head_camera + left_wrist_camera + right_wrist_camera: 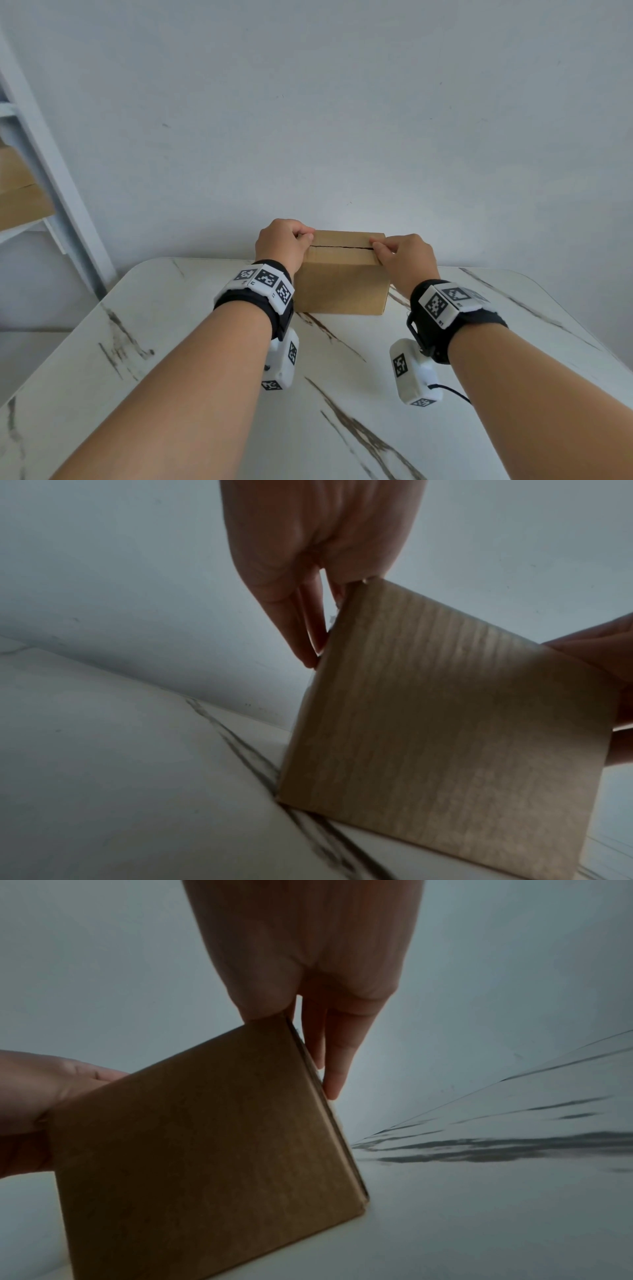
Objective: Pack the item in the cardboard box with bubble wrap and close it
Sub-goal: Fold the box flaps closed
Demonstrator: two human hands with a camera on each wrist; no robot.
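Observation:
A brown cardboard box (339,284) stands on the white marble table (164,349), its top flaps folded down with a thin dark seam (342,247) between them. My left hand (282,244) holds the box's left end, thumb on top by the seam. In the left wrist view its fingers (308,631) run down the end face of the box (445,737). My right hand (406,257) holds the right end the same way, and its fingers (334,1056) lie along that side of the box (205,1150). The item and the bubble wrap are hidden.
A plain grey wall rises right behind the box. At the far left stands a white shelf frame (58,192) with brown cardboard (20,195) on it. The table's near part carries only dark veins, and its rounded corners lie left and right.

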